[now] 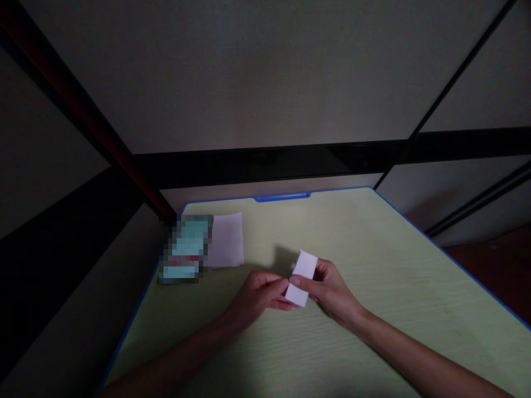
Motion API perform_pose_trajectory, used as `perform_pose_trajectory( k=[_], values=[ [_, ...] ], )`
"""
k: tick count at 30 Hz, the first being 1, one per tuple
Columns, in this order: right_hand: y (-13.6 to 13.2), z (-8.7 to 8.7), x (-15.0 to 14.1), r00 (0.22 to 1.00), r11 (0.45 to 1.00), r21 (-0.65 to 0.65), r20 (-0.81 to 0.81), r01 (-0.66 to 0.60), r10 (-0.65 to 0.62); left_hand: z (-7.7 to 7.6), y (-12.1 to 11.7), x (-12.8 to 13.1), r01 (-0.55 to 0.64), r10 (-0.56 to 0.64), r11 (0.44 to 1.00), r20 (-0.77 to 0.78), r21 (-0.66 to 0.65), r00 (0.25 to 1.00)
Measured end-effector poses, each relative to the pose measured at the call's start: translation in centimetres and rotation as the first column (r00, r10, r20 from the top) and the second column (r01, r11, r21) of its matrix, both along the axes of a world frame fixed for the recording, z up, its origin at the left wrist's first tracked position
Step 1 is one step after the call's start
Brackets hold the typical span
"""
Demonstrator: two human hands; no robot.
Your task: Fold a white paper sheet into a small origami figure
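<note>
A small folded piece of white paper (305, 264) is held above the middle of the table, tilted a little to the right at its top. My right hand (329, 284) grips it from the right side, thumb across its front and fingers behind. From the left, my left hand (265, 290) pinches the paper's left edge between thumb and fingers. Both hands are closed, and the fingertips behind the paper are partly hidden.
A stack of white paper sheets (226, 240) lies at the back left of the table (340, 226). Beside it is a pixelated phone-like object (186, 243). The table has a blue edge and a blue handle piece (282, 197) at the back, close to a panelled wall (265, 77).
</note>
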State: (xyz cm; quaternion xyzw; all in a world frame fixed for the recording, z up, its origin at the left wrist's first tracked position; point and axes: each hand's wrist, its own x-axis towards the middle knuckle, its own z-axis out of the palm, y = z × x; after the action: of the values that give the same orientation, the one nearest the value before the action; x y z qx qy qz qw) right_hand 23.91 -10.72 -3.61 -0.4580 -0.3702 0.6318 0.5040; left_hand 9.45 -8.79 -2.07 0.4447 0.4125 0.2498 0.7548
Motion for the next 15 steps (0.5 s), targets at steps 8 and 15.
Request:
perform_pose_trajectory(
  k=[8, 15],
  values=[
    [-0.03, 0.46, -0.02, 0.999, 1.000, -0.003, 0.034, 0.003, -0.003, 0.53, -0.09, 0.02, -0.007, 0.007, 1.000, -0.016, 0.001, 1.000],
    [-0.04, 0.23, -0.02, 1.000, 1.000, 0.010, 0.030, 0.004, -0.004, 0.68, -0.10, 0.02, 0.003, -0.002, 1.000, -0.025, 0.016, 1.000]
  ],
)
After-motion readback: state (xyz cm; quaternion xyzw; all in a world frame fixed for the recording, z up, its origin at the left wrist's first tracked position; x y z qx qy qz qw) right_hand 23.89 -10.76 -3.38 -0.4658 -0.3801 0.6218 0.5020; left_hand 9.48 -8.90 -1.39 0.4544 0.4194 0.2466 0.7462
